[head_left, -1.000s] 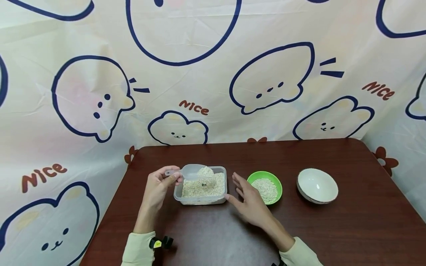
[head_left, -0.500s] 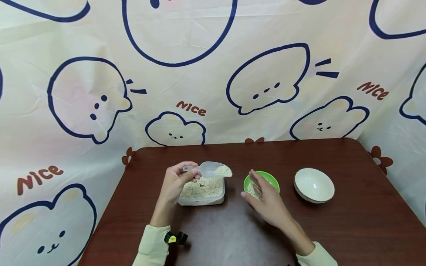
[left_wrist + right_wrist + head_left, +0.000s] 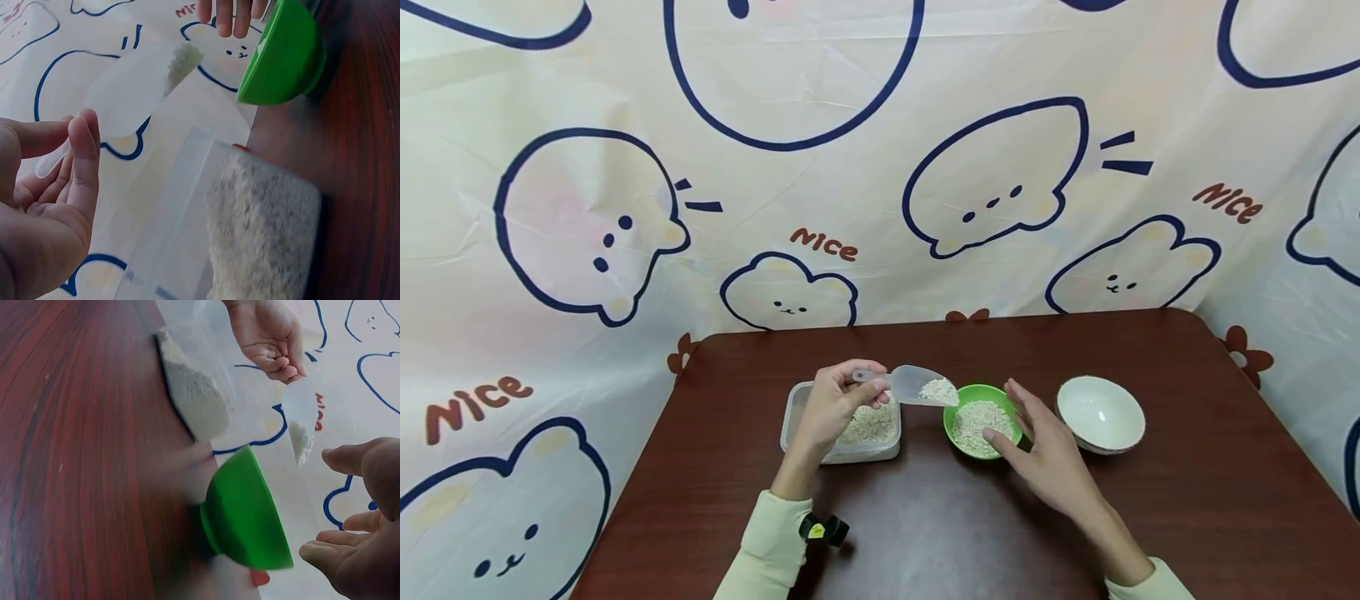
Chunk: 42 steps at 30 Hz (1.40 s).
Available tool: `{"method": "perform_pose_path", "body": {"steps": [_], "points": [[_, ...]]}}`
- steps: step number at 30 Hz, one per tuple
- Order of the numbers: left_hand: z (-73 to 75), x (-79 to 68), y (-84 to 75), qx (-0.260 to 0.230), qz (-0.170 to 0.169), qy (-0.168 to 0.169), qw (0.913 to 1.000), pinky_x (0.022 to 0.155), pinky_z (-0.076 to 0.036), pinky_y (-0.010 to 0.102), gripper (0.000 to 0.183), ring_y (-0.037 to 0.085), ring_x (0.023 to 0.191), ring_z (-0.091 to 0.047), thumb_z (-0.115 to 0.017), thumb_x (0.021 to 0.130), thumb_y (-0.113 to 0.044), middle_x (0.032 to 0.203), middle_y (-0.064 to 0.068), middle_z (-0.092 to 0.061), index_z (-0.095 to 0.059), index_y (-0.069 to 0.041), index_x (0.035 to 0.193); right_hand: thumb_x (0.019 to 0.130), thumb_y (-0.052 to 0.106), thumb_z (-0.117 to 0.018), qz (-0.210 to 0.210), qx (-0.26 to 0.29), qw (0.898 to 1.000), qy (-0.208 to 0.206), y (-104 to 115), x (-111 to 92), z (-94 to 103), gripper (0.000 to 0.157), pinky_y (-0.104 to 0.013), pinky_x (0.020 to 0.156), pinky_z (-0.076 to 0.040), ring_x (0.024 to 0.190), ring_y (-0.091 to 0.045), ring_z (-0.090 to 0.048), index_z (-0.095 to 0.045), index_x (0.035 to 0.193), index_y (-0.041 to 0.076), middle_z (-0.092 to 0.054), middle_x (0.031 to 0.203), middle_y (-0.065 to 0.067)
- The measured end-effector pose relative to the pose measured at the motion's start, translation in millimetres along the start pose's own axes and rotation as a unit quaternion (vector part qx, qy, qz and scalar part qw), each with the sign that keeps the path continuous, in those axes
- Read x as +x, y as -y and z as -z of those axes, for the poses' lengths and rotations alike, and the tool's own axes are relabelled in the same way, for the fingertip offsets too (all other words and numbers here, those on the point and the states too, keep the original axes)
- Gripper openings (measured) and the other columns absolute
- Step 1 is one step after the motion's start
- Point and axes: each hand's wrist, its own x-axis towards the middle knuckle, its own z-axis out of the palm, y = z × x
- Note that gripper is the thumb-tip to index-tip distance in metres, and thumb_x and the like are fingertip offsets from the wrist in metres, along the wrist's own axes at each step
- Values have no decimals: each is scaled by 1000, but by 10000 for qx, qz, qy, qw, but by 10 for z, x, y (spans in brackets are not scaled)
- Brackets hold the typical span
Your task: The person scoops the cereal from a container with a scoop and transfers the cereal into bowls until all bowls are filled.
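My left hand [image 3: 842, 404] pinches the handle of a translucent plastic scoop [image 3: 913, 383], thumb against fingers. Pale oat flakes [image 3: 940, 391] lie toward the scoop's front end. The scoop is held up in the air, its tip overlapping the left rim of a green bowl [image 3: 951, 433] in the head view. Flakes also fill much of that bowl. Fingers extended and apart, my right hand [image 3: 1048, 450] holds nothing at the bowl's right side. Below and behind the left hand stands a clear plastic container [image 3: 861, 454] of oat flakes, partly hidden by that hand.
A white bowl [image 3: 1101, 412] stands to the right of the green one, just beyond the right hand. The brown wooden table [image 3: 955, 533] meets a patterned cloth [image 3: 880, 192] at its back edge. A black strap device [image 3: 823, 530] sits on the left wrist.
My left hand has carried the loaded scoop from over the container rightward to the green bowl's edge. The right hand has shifted right, from beside the container to the bowl's far side.
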Motion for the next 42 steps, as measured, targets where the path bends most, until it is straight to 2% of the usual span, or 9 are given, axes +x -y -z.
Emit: {"method": "perform_pose_path", "body": {"steps": [4, 8, 9, 16, 20, 24, 32, 39, 42], "points": [[-100, 61, -7, 224, 79, 137, 9996, 75, -66, 31, 19, 12, 77, -76, -71, 101, 0, 90, 10, -78, -71, 9, 118, 99, 23, -81, -199, 9, 9998, 35, -49, -33, 72, 84, -43, 116, -47, 153, -42, -47, -34, 165, -1, -43, 167, -26], [-189, 114, -18, 534, 157, 199, 9982, 76, -68, 40, 16, 17, 76, -76, -73, 99, -1, 89, 18, -79, -75, 3, 115, 98, 23, -82, -311, 23, 9995, 100, -99, -58, 105, 87, -43, 116, -46, 154, -43, -45, -33, 164, -3, -40, 168, -27], [-207, 124, -25, 618, 160, 215, 9977, 77, -68, 42, 16, 19, 76, -76, -74, 99, -1, 87, 14, -79, -75, 2, 115, 97, 22, -83, -322, 39, 9994, 121, -112, -63, 107, 87, -43, 116, -46, 154, -44, -45, -33, 164, -4, -40, 168, -28], [-335, 186, -131, 1317, 21, 380, 9906, 78, -67, 55, 14, 19, 72, -76, -76, 99, -4, 84, 15, -79, -77, -1, 112, 94, 21, -86, -380, 119, 9988, 287, -180, -83, 91, 90, -43, 113, -50, 151, -46, -48, -35, 163, -6, -39, 167, -29], [-367, 210, -189, 1681, -132, 488, 9845, 76, -65, 60, 13, 30, 73, -77, -77, 98, -5, 84, 16, -79, -77, -2, 110, 92, 21, -88, -395, 55, 9987, 311, -207, -98, 77, 90, -43, 111, -52, 147, -46, -52, -37, 161, -6, -43, 164, -29], [-371, 226, -234, 1904, -225, 556, 9799, 74, -65, 60, 12, 33, 74, -78, -77, 98, -4, 84, 16, -80, -78, -2, 110, 91, 20, -89, -382, 9, 9988, 312, -227, -105, 72, 91, -43, 111, -53, 146, -47, -53, -38, 161, -7, -45, 162, -30], [-347, 239, -345, 2181, -258, 643, 9735, 75, -66, 60, 12, 17, 71, -77, -78, 96, -3, 86, 12, -80, -78, -5, 108, 90, 19, -89, -349, -126, 9987, 352, -247, -93, 76, 91, -44, 110, -53, 147, -47, -52, -38, 161, -7, -45, 162, -30], [-325, 208, -424, 2329, -317, 713, 9694, 68, -67, 38, 13, 24, 74, -78, -78, 97, -4, 86, 13, -80, -78, -3, 110, 91, 20, -89, -329, -206, 9985, 379, -247, -91, 75, 91, -45, 109, -54, 146, -48, -52, -38, 160, -7, -45, 161, -31], [-319, 201, -428, 2279, -326, 699, 9706, 70, -68, 42, 13, 20, 73, -77, -77, 97, -4, 88, 15, -80, -78, -2, 110, 91, 21, -89, -305, -340, 9984, 321, -236, -87, 85, 90, -47, 109, -54, 146, -48, -53, -39, 160, -7, -46, 161, -31]]}}
